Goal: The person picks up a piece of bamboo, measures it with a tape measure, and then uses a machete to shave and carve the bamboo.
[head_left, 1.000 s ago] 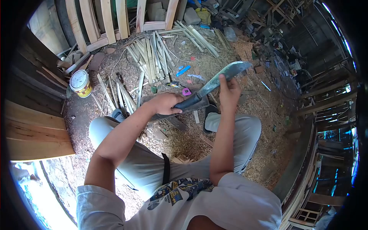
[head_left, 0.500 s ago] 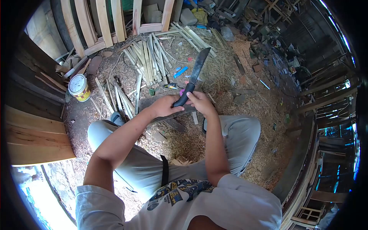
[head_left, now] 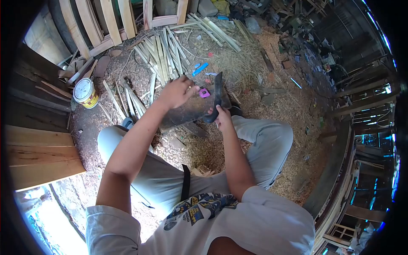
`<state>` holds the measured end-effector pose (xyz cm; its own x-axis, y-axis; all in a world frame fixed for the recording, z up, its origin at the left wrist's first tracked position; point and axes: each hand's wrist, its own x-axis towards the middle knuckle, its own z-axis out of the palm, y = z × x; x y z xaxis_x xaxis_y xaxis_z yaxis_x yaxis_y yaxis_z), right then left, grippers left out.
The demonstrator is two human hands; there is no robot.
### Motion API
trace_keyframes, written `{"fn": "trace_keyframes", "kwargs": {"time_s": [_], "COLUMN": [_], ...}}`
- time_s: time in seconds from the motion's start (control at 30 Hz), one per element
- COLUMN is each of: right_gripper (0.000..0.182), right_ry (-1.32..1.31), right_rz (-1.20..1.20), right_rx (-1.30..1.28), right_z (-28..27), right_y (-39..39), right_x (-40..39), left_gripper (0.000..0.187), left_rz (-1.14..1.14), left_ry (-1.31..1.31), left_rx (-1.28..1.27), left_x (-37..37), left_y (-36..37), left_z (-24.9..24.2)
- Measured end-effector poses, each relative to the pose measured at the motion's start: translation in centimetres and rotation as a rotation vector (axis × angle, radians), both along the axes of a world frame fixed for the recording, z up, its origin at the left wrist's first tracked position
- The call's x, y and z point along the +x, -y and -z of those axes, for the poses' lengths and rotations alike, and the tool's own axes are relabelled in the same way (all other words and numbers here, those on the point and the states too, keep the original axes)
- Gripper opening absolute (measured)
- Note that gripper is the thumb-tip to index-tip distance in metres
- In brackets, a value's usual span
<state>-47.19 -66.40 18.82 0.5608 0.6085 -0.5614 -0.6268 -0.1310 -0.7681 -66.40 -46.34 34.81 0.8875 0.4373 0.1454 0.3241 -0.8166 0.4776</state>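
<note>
My right hand [head_left: 223, 118] is closed around the black handle of a machete [head_left: 218, 87], whose dark blade points away from me and slightly up. My left hand [head_left: 175, 92] is off the machete, fingers loosely apart, reaching over a worn wooden block [head_left: 182, 115] between my feet. Just right of the left thumb, a small purple object with a dark opening [head_left: 204, 92] lies at the block's far edge. A blue strip [head_left: 200, 69] rests on the ground beyond it.
Split bamboo strips [head_left: 163, 59] are heaped ahead, with more sticks [head_left: 131, 100] at the left. A lidded paint bucket [head_left: 86, 93] stands further left. Wooden frames [head_left: 110, 25] lean at the back. Shavings [head_left: 293, 140] cover the ground.
My left hand has let go of the machete and moved left, its fingers opening. The right hand has lowered the machete closer over the block, and its blade is now more upright in view.
</note>
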Motion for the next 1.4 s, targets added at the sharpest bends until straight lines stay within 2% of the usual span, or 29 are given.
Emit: {"fn": "trace_keyframes", "kwargs": {"time_s": [0.1, 0.17, 0.23, 0.33, 0.37, 0.4, 0.43, 0.47, 0.5, 0.57, 0.7, 0.77, 0.87, 0.93, 1.0, 1.03, 1.07, 1.1, 1.13, 1.17, 1.2, 1.27, 1.33, 1.37, 1.4], "right_gripper": [0.018, 0.016, 0.011, 0.012, 0.015, 0.017, 0.021, 0.026, 0.026, 0.034, 0.04, 0.041, 0.04, 0.042, 0.043, 0.041, 0.04, 0.04, 0.043, 0.046, 0.046, 0.057, 0.061, 0.064, 0.064], "right_ry": [0.212, 0.242, 0.266, 0.24, 0.337, 0.428, 0.583, 0.735, 0.735, 1.015, 1.095, 1.278, 1.27, 1.268, 1.266, 1.261, 1.256, 1.249, 1.248, 1.248, 1.243, 1.095, 1.09, 1.088, 1.088], "right_rz": [0.022, 0.067, 0.141, 0.201, 0.171, 0.209, 0.193, 0.173, 0.17, 0.133, 0.014, -0.084, -0.149, -0.154, -0.163, -0.16, -0.156, -0.163, -0.205, -0.245, -0.246, -0.253, -0.262, -0.277, -0.286], "right_rx": [-0.209, -0.206, -0.231, -0.313, -0.356, -0.395, -0.465, -0.535, -0.536, -0.681, -0.776, -0.776, -0.727, -0.717, -0.709, -0.708, -0.707, -0.707, -0.692, -0.678, -0.684, -0.772, -0.77, -0.762, -0.757], "right_z": [5.8, 9.7, 9.7, 11.6, 11.9, 15.8, 16.6, 17.0, 15.9, 12.6, 13.2, 12.0, 12.3, 12.0, 11.4, 11.0, 10.6, 11.3, 12.5, 13.5, 13.6, 13.5, 13.6, 13.7, 13.8], "right_y": [1.8, 3.0, 3.6, 4.5, 5.0, 5.5, 5.7, 5.7, 5.5, 4.5, 3.5, 3.4, 3.2, 2.6, 2.1, 1.7, 1.3, 1.0, 0.7, 0.7, 0.7, 0.6, 0.9, 0.9, 0.8], "right_x": [0.6, 1.0, 0.4, 0.1, -0.1, 0.7, 0.7, 0.8, 0.8, 0.5, 2.4, 2.0, 2.2, 2.2, 2.3, 2.5, 2.5, 2.9, 3.4, 3.8, 3.7, 3.1, 2.6, 2.1, 1.4], "left_gripper": [0.052, 0.051, 0.051, 0.052, 0.052, 0.052, 0.05, 0.05, 0.05, 0.051, 0.052, 0.053, 0.053, 0.055, 0.056, 0.056, 0.054, 0.054, 0.053, 0.055, 0.055, 0.056, 0.054, 0.05, 0.048], "left_rz": [-0.039, -0.045, -0.054, -0.089, -0.089, -0.091, -0.092, -0.093, -0.091, -0.091, -0.184, -0.221, -0.306, -0.364, -0.445, -0.457, -0.479, -0.485, -0.487, -0.52, -0.517, -0.588, -0.614, -0.637, -0.636], "left_ry": [-0.032, -0.044, -0.058, -0.013, -0.031, -0.05, -0.058, -0.055, -0.078, -0.108, -0.128, -0.143, -0.029, -0.086, 0.019, 0.078, 0.079, 0.063, 0.048, 0.009, 0.004, 0.08, 0.148, 0.217, 0.245], "left_rx": [0.001, -0.007, -0.011, 0.036, 0.032, 0.027, -0.003, -0.005, -0.054, -0.105, -0.051, -0.1, -0.116, -0.195, -0.222, -0.134, -0.274, -0.146, -0.017, -0.157, -0.16, -0.252, -0.155, -0.284, -0.153], "left_x": [0.0, 0.2, 0.2, 0.4, 0.3, 0.3, 0.3, 0.3, 0.2, 0.1, -0.3, -0.5, -0.9, -1.0, -1.6, -1.9, -2.4, -3.2, -3.6, -4.5, -5.3, -7.4, -9.7, -10.6, -11.8], "left_y": [-0.6, -0.5, -0.5, -0.3, -0.5, -0.6, -0.8, -1.1, -1.3, -1.4, -1.3, -1.8, -2.6, -3.0, -3.9, -4.5, -5.1, -6.0, -6.3, -6.8, -7.0, -8.1, -9.7, -10.9, -12.5], "left_z": [-0.7, -0.8, -0.6, -0.1, -0.2, -0.2, -0.2, -0.4, -0.5, -0.5, -0.5, -0.4, -0.4, -2.1, -2.1, -2.0, -2.1, -1.7, -2.5, -3.6, -5.1, -6.5, -6.3, -5.7, -4.5]}}
